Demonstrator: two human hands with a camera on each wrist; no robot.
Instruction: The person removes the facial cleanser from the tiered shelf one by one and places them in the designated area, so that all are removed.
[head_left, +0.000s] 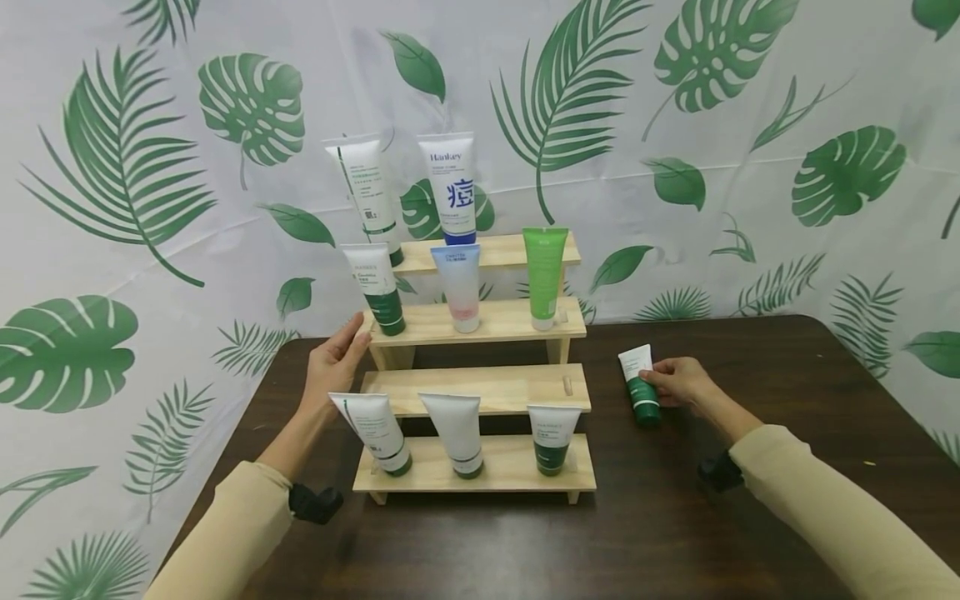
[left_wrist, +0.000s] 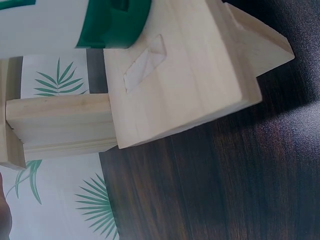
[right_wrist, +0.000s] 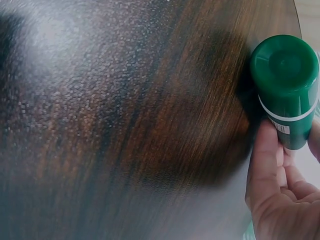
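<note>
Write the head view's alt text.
A right hand grips a white-and-green tube beside a tiered wooden stand holding eight other tubes; the left hand is at the stand's left end. Behind the dark table hangs a leafy backdrop.

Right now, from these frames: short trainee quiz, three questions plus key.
1. The right hand holds a tube; its cap is: A) blue, B) green, C) white?
2. True or false: the left hand also grips a tube.
3. In the head view, how many tubes stand on the bottom shelf?

Key: 1. B. 2. False; it is at the left end of the second-from-top shelf. 3. Three.
</note>
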